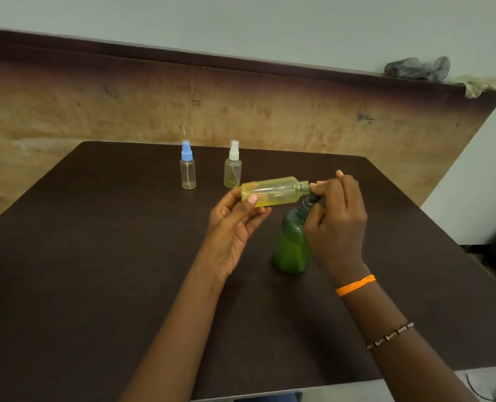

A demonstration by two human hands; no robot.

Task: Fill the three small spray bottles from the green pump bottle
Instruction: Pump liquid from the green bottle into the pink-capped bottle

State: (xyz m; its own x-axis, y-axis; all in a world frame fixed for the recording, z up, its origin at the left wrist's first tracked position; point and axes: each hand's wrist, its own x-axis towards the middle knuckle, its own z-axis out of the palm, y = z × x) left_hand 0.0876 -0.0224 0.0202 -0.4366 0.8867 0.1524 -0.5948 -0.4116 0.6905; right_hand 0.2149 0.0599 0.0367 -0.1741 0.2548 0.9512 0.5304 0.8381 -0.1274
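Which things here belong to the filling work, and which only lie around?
For the job: green pump bottle; uncapped yellow bottle held by left hand; blue-capped bottle; white-capped bottle; right hand at the pump.

Lying about: grey cloth; cable.

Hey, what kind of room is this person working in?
Probably a plain workroom or makeshift indoor setup, not a kitchen: a bare dark table, a worn plywood board leaning on a plain painted wall, and rags on the board's top.

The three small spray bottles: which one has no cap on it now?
The yellow-tinted bottle held sideways in the left hand; its neck is bare, while the two standing on the table carry blue and white caps.
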